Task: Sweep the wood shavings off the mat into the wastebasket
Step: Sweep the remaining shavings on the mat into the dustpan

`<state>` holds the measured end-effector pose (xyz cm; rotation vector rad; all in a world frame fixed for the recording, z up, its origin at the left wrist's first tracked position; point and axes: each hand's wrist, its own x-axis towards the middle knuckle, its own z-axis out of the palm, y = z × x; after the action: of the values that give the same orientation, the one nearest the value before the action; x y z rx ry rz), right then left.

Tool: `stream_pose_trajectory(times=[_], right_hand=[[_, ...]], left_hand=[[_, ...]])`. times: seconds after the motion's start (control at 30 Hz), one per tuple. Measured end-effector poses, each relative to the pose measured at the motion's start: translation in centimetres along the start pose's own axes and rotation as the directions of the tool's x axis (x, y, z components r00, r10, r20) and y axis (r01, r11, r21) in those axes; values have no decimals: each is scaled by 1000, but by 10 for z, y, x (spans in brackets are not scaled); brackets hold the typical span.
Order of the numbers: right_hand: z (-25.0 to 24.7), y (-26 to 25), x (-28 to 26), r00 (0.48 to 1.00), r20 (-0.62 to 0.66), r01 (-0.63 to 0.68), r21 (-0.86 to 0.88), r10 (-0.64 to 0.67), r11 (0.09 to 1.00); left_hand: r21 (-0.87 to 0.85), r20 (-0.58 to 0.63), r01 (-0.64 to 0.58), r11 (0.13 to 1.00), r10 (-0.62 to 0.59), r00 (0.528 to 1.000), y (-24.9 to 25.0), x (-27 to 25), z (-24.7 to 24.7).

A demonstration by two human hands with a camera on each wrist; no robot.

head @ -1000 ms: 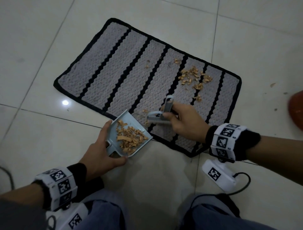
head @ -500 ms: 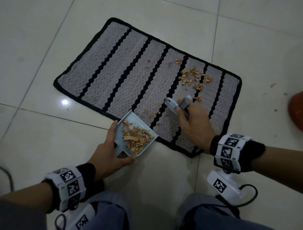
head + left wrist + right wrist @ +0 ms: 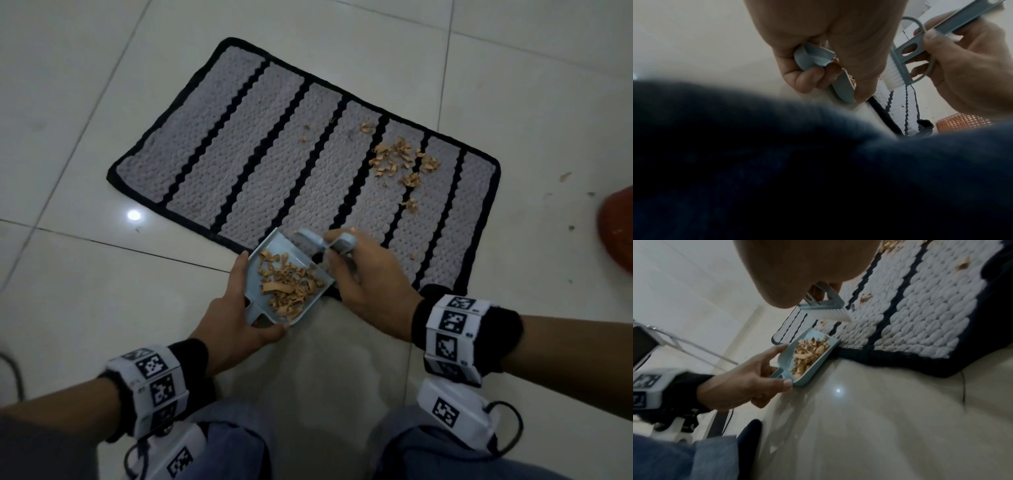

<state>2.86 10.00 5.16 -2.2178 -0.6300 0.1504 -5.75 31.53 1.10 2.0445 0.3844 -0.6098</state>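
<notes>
Two tools are in play: the left hand (image 3: pixel 236 320) grips a small blue dustpan (image 3: pixel 289 279) by its short handle, and the right hand (image 3: pixel 368 277) is closed around a hand brush (image 3: pixel 325 241), fingers through its looped handle. The dustpan's lip sits against the near edge of the mat (image 3: pixel 239 144), already carrying a mound of wood shavings (image 3: pixel 291 284). A larger cluster of shavings (image 3: pixel 402 161) lies well apart, toward the mat's far right, with a few strays between.

To do this stroke well, the lip should probably stay pressed flat to the mat so curls ride in rather than slip under (the knobbly weave looks likely to snag them). Short, low strokes toward the pan seem wise, with the pan held level so the mound does not spill.

Only an orange sliver of the wastebasket (image 3: pixel 616 233) shows at the right edge of the head view, cut off. A dark sleeve fills most of the left wrist view, and the brush bristles are hidden from above.
</notes>
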Motion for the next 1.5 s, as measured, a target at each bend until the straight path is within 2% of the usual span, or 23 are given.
stream_pose_trajectory(times=[0.1,0.17,0.3,0.43,0.47,0.53,0.6,0.73,0.8,0.93,1.07,1.13,1.3,1.5], right_hand=[[-5,7,12,996,-82,-34,-25,32,999],[-2,15,21,995,-65,-73,-36,70,997],[8,20,25,996,92,-5,-58,11,998],[8,1,5,970,238,58,-23,-51,998],[5,-2,1,975,215,55,-9,-52,998],[-5,-2,-2,995,91,29,18,-30,999],[-18,7,-2,999,-30,-36,16,36,999],[-34,39,-3,960,-178,-227,-49,215,973],[-30,50,-5,951,-191,-263,-86,243,961],[-13,36,-9,972,-88,-220,-29,217,975],[-9,2,-17,976,157,-164,81,150,983],[-10,-3,-23,976,184,-133,99,113,986],[-33,10,-30,989,15,-147,90,146,985],[-73,40,-42,924,-156,-355,-14,349,935]], left_hand=[[-15,3,4,1000,-4,1000,1,-1,0],[-20,5,-1,1000,1,1000,2,-1,0],[-27,3,3,1000,-3,1000,2,0,1],[-19,3,-6,1000,6,1000,0,0,1],[-26,7,-10,1000,10,1000,-1,0,1],[-47,10,-11,999,11,1000,-3,0,1],[-63,9,-16,998,16,1000,-4,1,1],[-70,33,-38,997,40,999,-3,4,0],[-52,44,-48,997,50,998,2,5,0],[-9,63,-58,998,58,996,12,8,1],[48,87,-79,996,75,993,16,11,4],[55,95,-78,995,72,993,17,11,5],[27,86,-71,997,69,994,17,10,7],[62,148,-105,993,95,984,23,13,11]])
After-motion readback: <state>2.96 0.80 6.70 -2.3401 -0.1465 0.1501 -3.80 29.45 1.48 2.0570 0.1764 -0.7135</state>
